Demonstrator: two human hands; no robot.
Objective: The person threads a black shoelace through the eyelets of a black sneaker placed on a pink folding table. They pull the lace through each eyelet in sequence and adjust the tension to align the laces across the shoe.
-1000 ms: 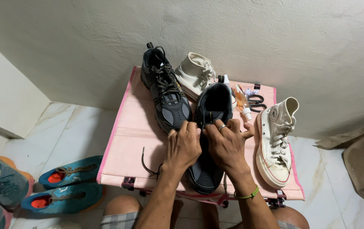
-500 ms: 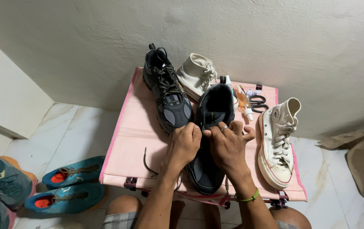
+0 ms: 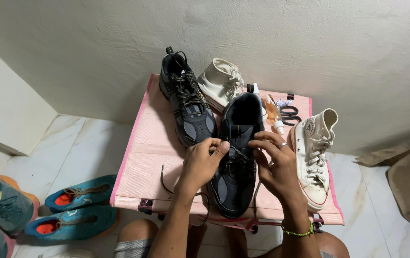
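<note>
I keep the pink surface (image 3: pixel 152 157) as my landmark: the black shoe (image 3: pixel 236 157) lies at its front edge. My left hand (image 3: pixel 204 165) and right hand (image 3: pixel 275 167) pinch its lace (image 3: pixel 236 152); pull evenly, shoe flat.

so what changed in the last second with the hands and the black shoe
Very little. Both hands slid a bit up the near black shoe: the left hand and right hand now pinch its laces nearer the tongue, fingers slightly more spread. The second black shoe, the white high-tops and, the scissors and the pink table stayed put.
</note>
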